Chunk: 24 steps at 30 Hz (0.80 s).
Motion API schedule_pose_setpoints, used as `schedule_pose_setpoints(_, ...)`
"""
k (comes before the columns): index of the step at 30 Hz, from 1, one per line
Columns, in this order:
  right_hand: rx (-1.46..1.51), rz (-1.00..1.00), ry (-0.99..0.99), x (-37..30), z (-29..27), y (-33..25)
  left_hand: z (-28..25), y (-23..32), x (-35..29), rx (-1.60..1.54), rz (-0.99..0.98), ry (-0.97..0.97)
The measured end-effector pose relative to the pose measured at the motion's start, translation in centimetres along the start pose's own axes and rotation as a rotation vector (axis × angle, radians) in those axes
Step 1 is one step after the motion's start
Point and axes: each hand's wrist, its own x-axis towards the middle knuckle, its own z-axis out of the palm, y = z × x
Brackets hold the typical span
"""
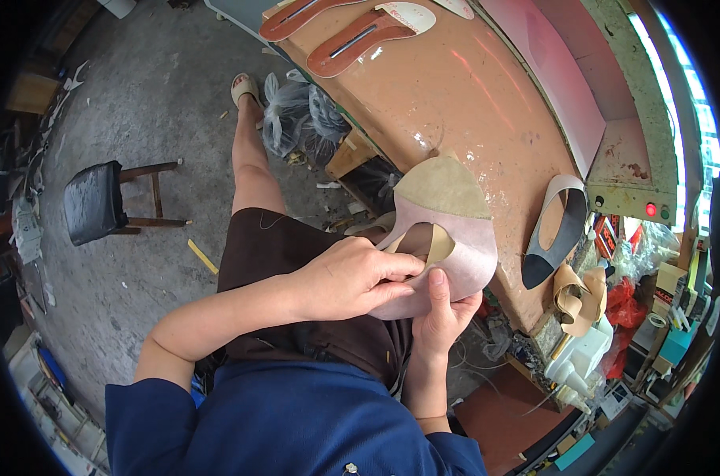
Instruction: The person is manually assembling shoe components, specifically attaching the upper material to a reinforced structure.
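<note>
A pale pink shoe upper (475, 250) with an olive toe piece (443, 186) is held up over my lap, beside the edge of the workbench. My right hand (443, 317) grips its lower edge, thumb on top and fingers curled underneath. At the foot opening my left hand (356, 278) is closed on the upper's rim, its fingertips partly inside. Yellowish lining (440, 244) shows through the opening. On the bench to the right lies another upper (553, 226), grey with a black toe.
Reddish-brown insoles (352, 51) lie at the bench's (431, 95) far end. A machine housing (637, 170) with red and green buttons borders its right side. Plastic bags (296, 115) stand under the bench, and a black-seated stool (94, 202) on the floor. Clutter crowds the right, including a white container (582, 357).
</note>
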Motion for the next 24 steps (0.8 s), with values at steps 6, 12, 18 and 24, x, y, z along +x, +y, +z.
schedule_pose_setpoints(6, 0.078, 0.001, 0.044, 0.8, 0.3, -1.1, 2.1, 0.7, -0.1, -0.109, -0.012, 0.104)
schedule_pose_setpoints(12, -0.215, -0.394, -0.229, 6.9, -3.6, -4.6, -1.4, 0.4, 6.5, 0.844, 0.490, 0.287)
schedule_pose_setpoints(18, -0.391, -0.247, -0.235, 14.0, -6.8, 0.5, -3.2, -5.5, 16.3, 1.338, 0.636, 0.178)
schedule_pose_setpoints(24, -0.445, -0.073, -0.282, 13.1, -11.1, 1.3, -2.1, -7.2, 13.2, 1.118, 0.525, 0.061)
